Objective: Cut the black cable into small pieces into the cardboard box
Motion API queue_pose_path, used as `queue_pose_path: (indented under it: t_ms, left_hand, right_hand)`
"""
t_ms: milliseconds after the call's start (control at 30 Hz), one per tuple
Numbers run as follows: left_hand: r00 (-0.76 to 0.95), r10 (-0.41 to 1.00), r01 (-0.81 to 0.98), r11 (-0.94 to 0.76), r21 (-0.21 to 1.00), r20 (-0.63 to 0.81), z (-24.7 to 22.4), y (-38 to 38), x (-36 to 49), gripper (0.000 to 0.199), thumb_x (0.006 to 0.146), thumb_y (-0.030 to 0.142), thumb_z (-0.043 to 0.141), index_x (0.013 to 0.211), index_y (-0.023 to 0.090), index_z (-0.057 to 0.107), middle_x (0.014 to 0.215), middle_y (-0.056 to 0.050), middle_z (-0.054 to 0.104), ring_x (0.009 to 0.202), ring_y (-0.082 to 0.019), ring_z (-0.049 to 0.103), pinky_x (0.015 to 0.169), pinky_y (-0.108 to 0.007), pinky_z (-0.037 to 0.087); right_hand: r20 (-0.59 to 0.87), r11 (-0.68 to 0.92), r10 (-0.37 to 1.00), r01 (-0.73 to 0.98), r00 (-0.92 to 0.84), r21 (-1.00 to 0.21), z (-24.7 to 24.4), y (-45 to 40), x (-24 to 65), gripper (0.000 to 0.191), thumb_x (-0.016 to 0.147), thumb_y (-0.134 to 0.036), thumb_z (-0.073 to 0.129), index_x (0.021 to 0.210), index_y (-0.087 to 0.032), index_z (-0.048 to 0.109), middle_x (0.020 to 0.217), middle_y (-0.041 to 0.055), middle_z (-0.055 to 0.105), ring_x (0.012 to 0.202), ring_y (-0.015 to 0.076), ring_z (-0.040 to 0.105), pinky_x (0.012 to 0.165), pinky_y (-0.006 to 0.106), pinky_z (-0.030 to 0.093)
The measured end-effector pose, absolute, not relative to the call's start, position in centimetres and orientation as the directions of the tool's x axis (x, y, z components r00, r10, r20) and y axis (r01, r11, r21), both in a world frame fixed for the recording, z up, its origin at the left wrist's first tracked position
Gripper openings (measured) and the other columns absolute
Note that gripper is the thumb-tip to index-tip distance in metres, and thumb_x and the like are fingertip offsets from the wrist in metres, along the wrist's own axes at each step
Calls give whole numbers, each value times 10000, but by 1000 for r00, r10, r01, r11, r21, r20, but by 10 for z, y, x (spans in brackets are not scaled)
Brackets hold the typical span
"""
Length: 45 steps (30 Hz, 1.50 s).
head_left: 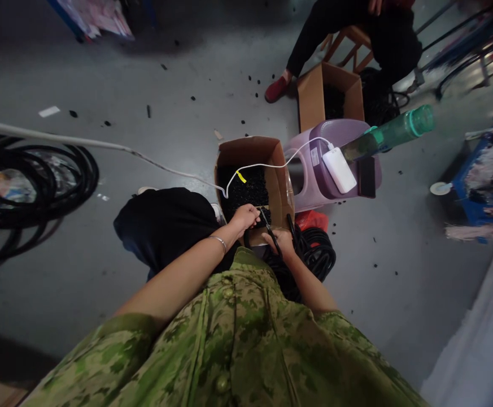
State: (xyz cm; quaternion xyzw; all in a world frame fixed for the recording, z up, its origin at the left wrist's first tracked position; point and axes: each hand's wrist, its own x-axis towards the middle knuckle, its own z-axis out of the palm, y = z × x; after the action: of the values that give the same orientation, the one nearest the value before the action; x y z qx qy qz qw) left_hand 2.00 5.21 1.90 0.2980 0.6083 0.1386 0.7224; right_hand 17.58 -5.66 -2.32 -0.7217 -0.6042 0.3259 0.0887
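My left hand is closed on a short black tube piece at the near edge of a cardboard box filled with small black cut pieces. My right hand grips black-handled scissors, whose blades point toward the left hand. A coil of black hose lies on the floor under my right wrist. A silver bangle sits on my left wrist.
A purple plastic stool holds a white power bank, a dark phone and a green bottle. Another seated person has a second cardboard box. Large hose coils lie left; a white cable crosses the floor.
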Motion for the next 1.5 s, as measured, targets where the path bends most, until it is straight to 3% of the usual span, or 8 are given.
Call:
queue_pose_path:
  t_ms: [233,600,800,1067,1233,1500]
  left_hand:
    - [223,552,83,810,580,-803,18,51,21,251,937,95,475,695,161,476,562,33,556,415,-57,444,462,-187,379]
    - [236,592,75,780,622,-771,13,49,22,223,917,91,496,707,163,479,542,39,556,402,-60,446,449,-186,373]
    - [188,661,150,712,686,-727,3,48,22,205,808,73,606,658,163,497,538,43,553,434,-60,449,464,-175,341]
    - [118,738,299,612,732,-665,-14,47,17,176,674,155,714,618,176,548,538,36,551,558,-109,525,545,-200,387]
    - [100,742,353,597,721,-663,-16,47,16,138,662,152,705,621,178,576,545,28,563,585,-124,543,573,-213,403]
    - [100,746,352,592,725,-658,-23,46,17,140,646,136,727,622,170,593,548,32,563,580,-117,540,579,-210,412]
  right_hand:
    - [-333,-240,941,818,64,-522,-32,-54,175,627,845,-719,411,490,-203,404,509,-15,415,532,108,389,536,226,290]
    - [-480,-274,877,786,-33,-554,-16,-49,192,530,874,-644,453,579,-211,530,557,7,545,605,143,522,557,222,330]
    - [-552,-269,834,882,13,-386,4,-34,193,428,852,-588,539,660,-213,612,619,-9,588,599,125,523,552,225,276]
    - [-570,-205,820,953,44,-221,17,-22,189,428,834,-623,587,688,-229,669,638,15,633,636,149,572,550,239,255]
    - [-569,-191,821,963,51,-190,18,-22,188,427,827,-631,595,704,-233,690,646,24,651,667,165,604,552,241,259]
    - [-536,-204,842,955,59,-215,14,-28,188,322,825,-499,630,672,-224,697,631,29,663,649,158,596,553,238,268]
